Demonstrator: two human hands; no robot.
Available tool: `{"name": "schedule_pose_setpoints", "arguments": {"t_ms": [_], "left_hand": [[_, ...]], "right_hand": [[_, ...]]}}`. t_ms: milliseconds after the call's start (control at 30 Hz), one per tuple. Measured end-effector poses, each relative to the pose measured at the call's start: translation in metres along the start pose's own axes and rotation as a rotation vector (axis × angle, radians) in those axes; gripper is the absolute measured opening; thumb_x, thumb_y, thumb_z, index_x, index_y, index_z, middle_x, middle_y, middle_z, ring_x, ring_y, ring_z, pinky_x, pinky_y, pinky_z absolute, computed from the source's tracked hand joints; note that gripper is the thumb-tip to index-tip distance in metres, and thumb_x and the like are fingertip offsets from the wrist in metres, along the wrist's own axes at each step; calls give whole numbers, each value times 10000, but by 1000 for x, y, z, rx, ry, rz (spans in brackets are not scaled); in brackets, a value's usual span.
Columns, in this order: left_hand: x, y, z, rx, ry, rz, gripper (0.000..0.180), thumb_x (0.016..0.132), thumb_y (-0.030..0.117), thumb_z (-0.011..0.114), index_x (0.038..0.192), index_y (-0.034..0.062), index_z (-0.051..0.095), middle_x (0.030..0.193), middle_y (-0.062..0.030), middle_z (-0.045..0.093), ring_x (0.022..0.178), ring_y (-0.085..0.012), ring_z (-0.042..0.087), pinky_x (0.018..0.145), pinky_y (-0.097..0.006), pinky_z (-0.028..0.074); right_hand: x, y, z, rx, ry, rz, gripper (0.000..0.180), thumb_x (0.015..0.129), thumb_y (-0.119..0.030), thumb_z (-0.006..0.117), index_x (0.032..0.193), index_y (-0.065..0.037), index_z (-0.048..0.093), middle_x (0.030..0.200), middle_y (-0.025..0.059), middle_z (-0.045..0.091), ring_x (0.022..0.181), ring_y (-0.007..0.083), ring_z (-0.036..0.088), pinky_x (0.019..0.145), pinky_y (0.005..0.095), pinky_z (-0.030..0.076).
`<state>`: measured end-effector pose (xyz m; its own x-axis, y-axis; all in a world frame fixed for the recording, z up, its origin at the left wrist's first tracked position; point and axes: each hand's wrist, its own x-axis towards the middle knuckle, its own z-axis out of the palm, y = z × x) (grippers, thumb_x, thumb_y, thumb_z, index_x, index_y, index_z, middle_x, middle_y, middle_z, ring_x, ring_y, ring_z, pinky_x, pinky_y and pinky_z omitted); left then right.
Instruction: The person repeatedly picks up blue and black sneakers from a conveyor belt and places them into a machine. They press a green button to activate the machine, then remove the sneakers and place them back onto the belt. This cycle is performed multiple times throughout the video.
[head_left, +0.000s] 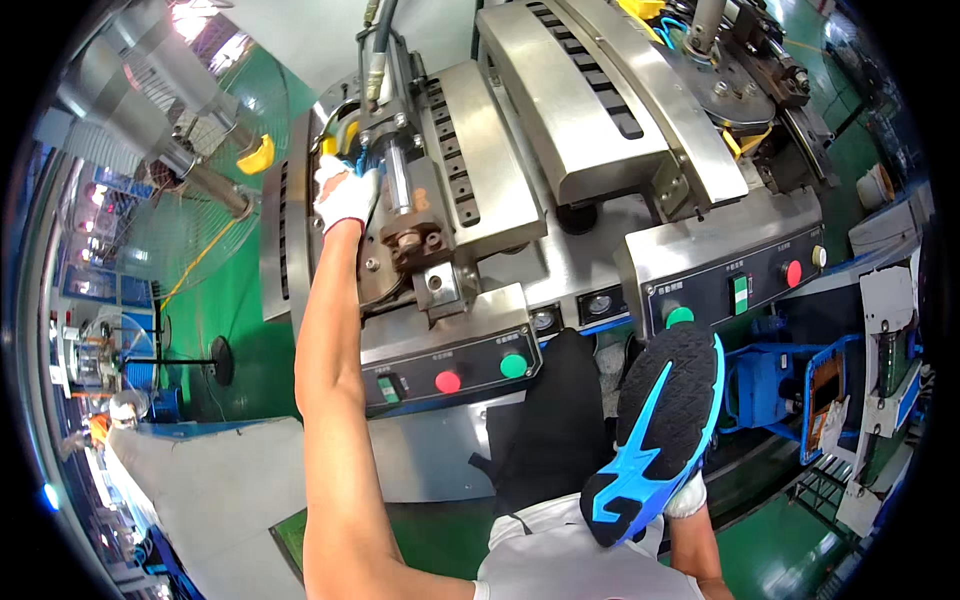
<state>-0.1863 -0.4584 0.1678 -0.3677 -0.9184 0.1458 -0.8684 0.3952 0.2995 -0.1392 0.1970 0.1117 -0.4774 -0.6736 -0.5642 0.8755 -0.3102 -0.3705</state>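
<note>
A sports shoe [665, 430] is held up at the lower right, its black and bright-blue sole turned toward me. My right hand [686, 496], in a white glove, grips it from behind; most of the fingers are hidden by the shoe. My left arm stretches forward to the left station of a metal press machine [490, 160]. There my left hand [345, 192], also white-gloved, rests beside a shiny cylinder [398, 180], close to small blue and yellow parts. Its fingertips merge with those parts, so I cannot make out whether they hold anything.
Two control panels carry round buttons: a left panel [455, 375] and a right panel [740, 275]. A second press station [740, 90] stands at the far right. A wire fan guard [215, 200] is at the left. Blue metal frames [770, 390] stand at the right, above a green floor.
</note>
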Motion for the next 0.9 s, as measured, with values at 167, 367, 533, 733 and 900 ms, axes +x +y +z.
{"name": "schedule_pose_setpoints", "arguments": {"t_ms": [167,367,533,733,900], "left_hand": [[64,-33,-31,76,-84,110,826,789,532,818,1334,-32,558,1354,-305,647,1258,-436,650,1057,-476,529],[-33,-65,-144,-274,261,243,822,823,404,867,1429,-40,532,1329,-268,669,1211,-359,674,1068,-428,512],[-209,-164,-193,-435,431,162,732,844,166,862,1453,-40,511,1332,-210,622,1194,-265,628,1053,-385,499],[-399,-311,-137,-316,253,-304,695,797,112,829,1409,-24,530,1250,-199,649,1136,-304,652,1029,-438,505],[-503,-364,-77,-138,112,-494,618,739,170,866,1273,28,591,1175,-178,661,1110,-391,650,983,-478,513]], "right_hand": [[-2,2,19,-180,-216,-248,1196,687,-177,975,1661,-52,292,1589,157,497,1430,336,529,1183,515,461],[26,13,21,-285,-188,-155,1077,715,-100,920,1620,-2,346,1502,250,545,1346,420,583,1103,556,521],[60,7,91,-526,-79,-108,702,779,-53,844,1396,49,525,1170,220,712,1075,380,713,944,520,599],[153,15,324,-884,-291,-375,268,890,-118,783,1121,-8,703,1035,57,740,931,142,715,849,322,588],[299,51,467,-1088,-180,-216,329,838,-125,810,1157,-58,773,1060,78,760,936,169,704,820,383,570]]}}
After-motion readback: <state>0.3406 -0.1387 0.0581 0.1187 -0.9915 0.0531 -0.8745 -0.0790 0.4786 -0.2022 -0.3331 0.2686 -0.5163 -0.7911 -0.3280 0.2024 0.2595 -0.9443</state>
